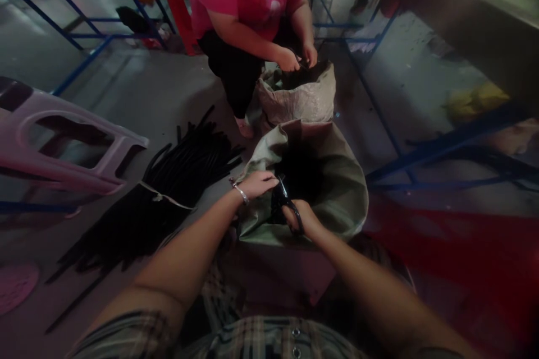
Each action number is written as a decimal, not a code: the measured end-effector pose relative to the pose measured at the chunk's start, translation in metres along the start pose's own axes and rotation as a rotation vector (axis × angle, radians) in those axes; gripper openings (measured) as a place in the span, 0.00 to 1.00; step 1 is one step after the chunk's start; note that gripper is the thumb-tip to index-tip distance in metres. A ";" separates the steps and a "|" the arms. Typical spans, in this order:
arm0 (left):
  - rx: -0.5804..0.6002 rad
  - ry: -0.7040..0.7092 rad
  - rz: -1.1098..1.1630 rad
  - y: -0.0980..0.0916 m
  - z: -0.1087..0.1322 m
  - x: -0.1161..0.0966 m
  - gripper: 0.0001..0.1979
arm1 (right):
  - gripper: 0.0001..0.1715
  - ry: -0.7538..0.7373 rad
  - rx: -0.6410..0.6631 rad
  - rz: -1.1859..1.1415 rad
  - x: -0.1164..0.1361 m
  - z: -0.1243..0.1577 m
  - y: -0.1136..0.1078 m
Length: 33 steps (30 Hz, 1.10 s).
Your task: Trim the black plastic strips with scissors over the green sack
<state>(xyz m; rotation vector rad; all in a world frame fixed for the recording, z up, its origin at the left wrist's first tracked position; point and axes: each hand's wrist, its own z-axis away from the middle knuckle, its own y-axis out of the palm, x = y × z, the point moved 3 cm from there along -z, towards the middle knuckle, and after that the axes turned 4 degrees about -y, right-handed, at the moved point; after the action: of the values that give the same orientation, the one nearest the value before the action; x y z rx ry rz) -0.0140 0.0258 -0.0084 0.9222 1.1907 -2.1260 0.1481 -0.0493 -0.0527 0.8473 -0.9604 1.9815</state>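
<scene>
The left hand (256,184) grips a woven sack's rim (261,166), while the right hand (304,219), just apart, clamps black scissors (283,197) slanting up toward the left hand, above the sack's open mouth (300,171).

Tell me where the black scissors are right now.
In the head view, the black scissors are in the person's right hand, at lower centre, over the green woven sack and beside their left hand.

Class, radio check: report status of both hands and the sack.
Right hand gripping black-handled scissors. Left hand at mouth of green woven sack. Black strip bundle on floor alongside.
</scene>
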 end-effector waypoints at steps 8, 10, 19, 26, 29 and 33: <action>0.093 0.072 0.037 -0.004 -0.006 -0.007 0.15 | 0.11 -0.033 -0.035 -0.056 -0.003 -0.001 -0.011; 0.092 0.029 0.039 -0.005 -0.007 -0.005 0.14 | 0.11 -0.051 -0.057 -0.052 -0.002 0.001 -0.015; 0.040 -0.035 0.099 0.002 -0.009 -0.011 0.14 | 0.13 -0.040 -0.183 -0.014 0.002 -0.002 -0.028; -0.001 -0.028 0.212 0.007 -0.019 -0.014 0.15 | 0.10 -0.122 -0.135 0.197 0.000 -0.005 -0.033; -0.004 -0.039 0.259 0.009 -0.021 -0.017 0.14 | 0.08 -0.172 -0.100 0.267 0.001 -0.004 -0.031; 0.022 -0.057 0.266 0.013 -0.021 -0.019 0.13 | 0.09 -0.221 -0.074 0.326 0.002 -0.005 -0.029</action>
<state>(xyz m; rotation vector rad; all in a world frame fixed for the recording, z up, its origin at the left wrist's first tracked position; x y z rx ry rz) 0.0137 0.0399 -0.0080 0.9650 0.9597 -1.9419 0.1702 -0.0322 -0.0436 0.9282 -1.3646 2.1375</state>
